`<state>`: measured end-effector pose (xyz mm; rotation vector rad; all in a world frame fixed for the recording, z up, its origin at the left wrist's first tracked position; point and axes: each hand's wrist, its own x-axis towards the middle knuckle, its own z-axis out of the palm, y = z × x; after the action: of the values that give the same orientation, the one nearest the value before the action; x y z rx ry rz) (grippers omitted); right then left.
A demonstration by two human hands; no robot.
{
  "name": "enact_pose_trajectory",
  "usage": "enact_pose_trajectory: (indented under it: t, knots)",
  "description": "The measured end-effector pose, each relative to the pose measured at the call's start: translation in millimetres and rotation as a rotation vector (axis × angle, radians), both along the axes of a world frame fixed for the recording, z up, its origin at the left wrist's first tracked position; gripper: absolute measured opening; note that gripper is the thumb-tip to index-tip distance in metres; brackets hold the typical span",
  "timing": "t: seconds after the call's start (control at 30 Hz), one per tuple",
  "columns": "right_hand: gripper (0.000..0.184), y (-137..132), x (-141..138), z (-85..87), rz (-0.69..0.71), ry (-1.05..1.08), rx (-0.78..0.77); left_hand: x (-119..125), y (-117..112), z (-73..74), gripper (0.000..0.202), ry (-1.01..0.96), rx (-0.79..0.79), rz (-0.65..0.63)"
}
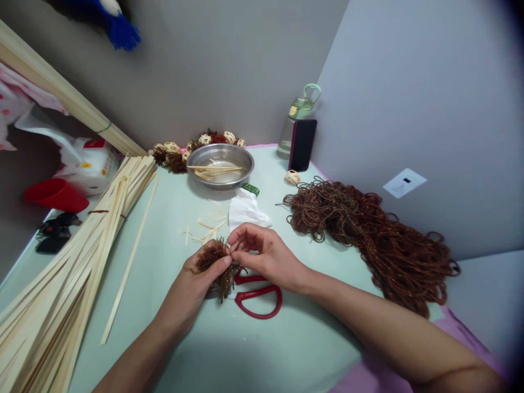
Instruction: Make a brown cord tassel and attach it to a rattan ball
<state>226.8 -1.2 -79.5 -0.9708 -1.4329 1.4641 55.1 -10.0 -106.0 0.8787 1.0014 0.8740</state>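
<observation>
In my left hand [195, 281] is a bundle of short brown yarn [213, 259], its cut ends fanning out above and below the fingers. My right hand [264, 254] meets it from the right, thumb and forefinger pinched together at the bundle's edge. What lies in that pinch is too small to make out. Just under the hands rest scissors with red handles [262, 302], their blades mostly hidden by my left hand and the yarn. A crumpled white tissue [245, 210] lies beyond my right hand, with thin bamboo scraps [210, 232] to its left.
A metal bowl [221, 180] holds water and strips. Bamboo strips [94, 234] cover the left side. Brown cord [368, 234] is heaped at right. A phone [303, 144] leans on a bottle [284, 142] near a small woven ball [292, 177]. Yarn pieces with woven balls [172, 155] lie at the back.
</observation>
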Motion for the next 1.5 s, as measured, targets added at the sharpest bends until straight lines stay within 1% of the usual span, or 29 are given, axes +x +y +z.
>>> enact_pose_trajectory:
  t: [0.2, 0.33, 0.47, 0.6, 0.77, 0.87, 0.93, 1.03, 1.13, 1.23, 1.33, 1.43, 1.5]
  knots:
    - [0.023, -1.6, -0.2, -1.0, -0.003, -0.027, -0.008, 0.1, -1.2, 7.1, 0.016, -0.067, -0.075, 0.062]
    - [0.023, -1.7, -1.4, -2.9, -0.009, -0.016, -0.014, -0.7, -0.5, 10.9, 0.016, -0.132, -0.112, 0.067]
    - [0.023, -2.2, -3.2, -5.1, -0.007, 0.007, -0.038, -1.7, -0.8, 13.6, 0.012, -0.185, -0.073, 0.068]
    - [0.023, -2.9, -3.7, -5.5, -0.022, 0.056, -0.073, -0.9, -1.5, 14.8, 0.009, -0.203, 0.011, 0.092]
    - [0.021, -2.0, -3.1, -3.6, -0.069, 0.086, -0.092, 1.0, -0.8, 8.6, 0.014, -0.106, 0.052, 0.137]
    - [0.020, -1.6, -3.4, -1.9, -0.084, 0.083, -0.070, 1.2, -0.9, 5.1, 0.015, -0.080, 0.064, 0.115]
    - [0.021, -2.0, -3.8, -0.7, -0.075, 0.088, -0.050, 1.1, -1.2, 4.8, 0.019, -0.084, 0.051, 0.082]
    - [0.020, -2.9, -3.9, 0.7, -0.062, 0.083, -0.028, 0.9, -1.4, 6.7, 0.024, -0.109, -0.022, 0.038]
    - [0.018, -2.6, -3.3, 0.9, -0.067, 0.064, -0.014, 0.5, -1.0, 9.2, 0.021, -0.113, -0.094, 0.055]
    - [0.017, -0.7, -1.8, 0.0, -0.068, 0.044, -0.021, 0.4, -0.3, 9.7, 0.019, -0.095, -0.098, 0.095]
    - [0.024, 0.5, 0.7, -1.3, -0.036, -0.044, -0.034, 0.5, -0.3, 6.7, 0.017, -0.069, -0.043, 0.084]
    - [0.038, 0.1, 3.0, -2.8, 0.094, -0.133, -0.051, 0.1, -1.2, 1.9, 0.019, -0.048, 0.003, 0.056]
    - [0.043, -0.2, 3.6, -4.0, 0.148, -0.135, -0.056, -0.1, -1.7, 0.2, 0.021, -0.040, 0.012, 0.060]
